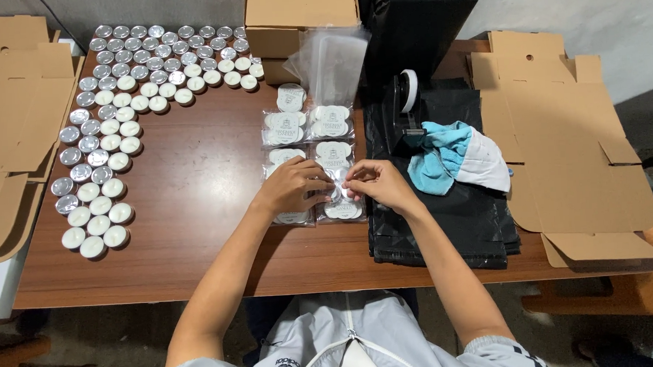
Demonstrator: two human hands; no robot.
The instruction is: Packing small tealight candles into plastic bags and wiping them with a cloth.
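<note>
My left hand [291,185] and my right hand [379,184] meet over a clear plastic packet of white tealight candles [341,205] near the front middle of the brown wooden table [195,204]. Both hands pinch the packet's top edge between fingertips. Several more filled packets [309,125] lie in two columns just beyond my hands. A loose stack of empty clear bags [330,58] leans against a cardboard box behind them.
Many loose tealights in silver cups [117,104] curve across the table's left and back. Flat cardboard blanks [15,109] lie left, with unfolded boxes [567,136] right. A tape dispenser [408,99], a blue-white cloth [454,156] and black plastic sheets [445,215] sit right of my hands.
</note>
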